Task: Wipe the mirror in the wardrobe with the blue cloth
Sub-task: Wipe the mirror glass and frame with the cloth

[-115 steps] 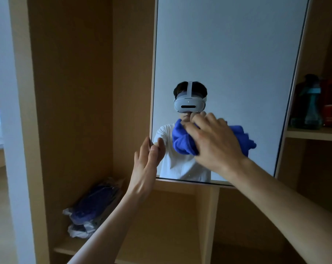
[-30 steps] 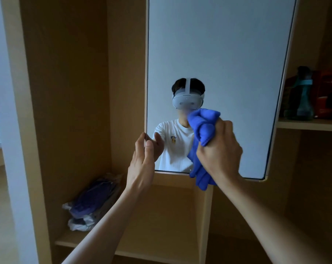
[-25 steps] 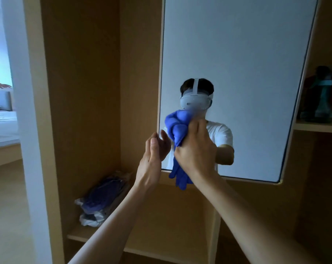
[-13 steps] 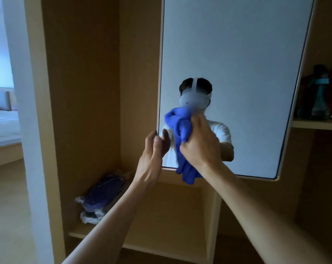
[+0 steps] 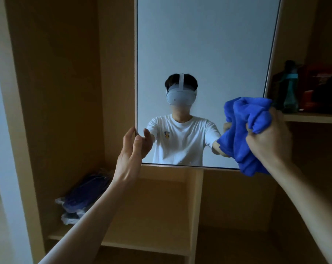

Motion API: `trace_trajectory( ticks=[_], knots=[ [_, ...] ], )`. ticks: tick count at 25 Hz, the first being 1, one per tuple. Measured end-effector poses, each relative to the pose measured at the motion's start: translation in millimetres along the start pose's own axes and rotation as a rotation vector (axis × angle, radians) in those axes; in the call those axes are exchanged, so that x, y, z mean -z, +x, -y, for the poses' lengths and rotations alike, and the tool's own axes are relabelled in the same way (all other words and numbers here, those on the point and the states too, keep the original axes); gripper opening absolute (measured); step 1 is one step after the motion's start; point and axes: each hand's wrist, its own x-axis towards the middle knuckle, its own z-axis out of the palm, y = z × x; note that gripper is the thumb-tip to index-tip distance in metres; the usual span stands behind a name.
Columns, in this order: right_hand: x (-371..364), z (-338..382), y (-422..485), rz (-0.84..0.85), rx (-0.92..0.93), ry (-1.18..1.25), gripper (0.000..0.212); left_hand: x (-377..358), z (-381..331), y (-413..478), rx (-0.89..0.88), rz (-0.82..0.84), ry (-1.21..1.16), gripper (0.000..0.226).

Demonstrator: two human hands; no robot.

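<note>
A tall mirror (image 5: 205,54) hangs inside the wooden wardrobe and reflects a person in a white shirt with a headset. My left hand (image 5: 130,155) holds the mirror's lower left edge, thumb on the glass side and fingers behind the edge. My right hand (image 5: 270,138) grips the bunched blue cloth (image 5: 243,134) at the mirror's lower right corner. The cloth lies against the glass there and hangs below the bottom edge.
A plastic bag with dark blue contents (image 5: 79,199) lies on the lower left shelf (image 5: 142,242). A vertical divider (image 5: 196,206) stands under the mirror. The right shelf (image 5: 313,118) holds a teal bottle (image 5: 290,88) and red and dark items.
My right hand has carried the cloth from the mirror's lower left, beside my left hand, across to the lower right corner. My left hand stays on the left edge.
</note>
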Motion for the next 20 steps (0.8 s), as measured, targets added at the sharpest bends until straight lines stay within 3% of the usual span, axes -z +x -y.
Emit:
trace_trajectory(
  ticks=[4, 8, 15, 20],
  knots=[
    [7.9, -16.6, -0.4, -0.009, -0.052, -0.072, 0.020, -1.0, 1.4, -0.4, 0.003, -0.005, -0.018, 0.047],
    [-5.0, 21.2, -19.5, -0.080, -0.012, -0.100, 0.022, 0.3, 4.7, -2.4, 0.026, 0.003, -0.073, 0.048],
    [-43.0, 95.5, -54.4, 0.140, 0.385, -0.221, 0.057, 9.1, -5.3, -5.0, 0.086, 0.016, -0.223, 0.033],
    [-71.3, 149.3, -71.0, 0.256, 0.611, -0.258, 0.052, 12.6, 0.8, -4.9, 0.089, 0.056, -0.307, 0.057]
  ],
)
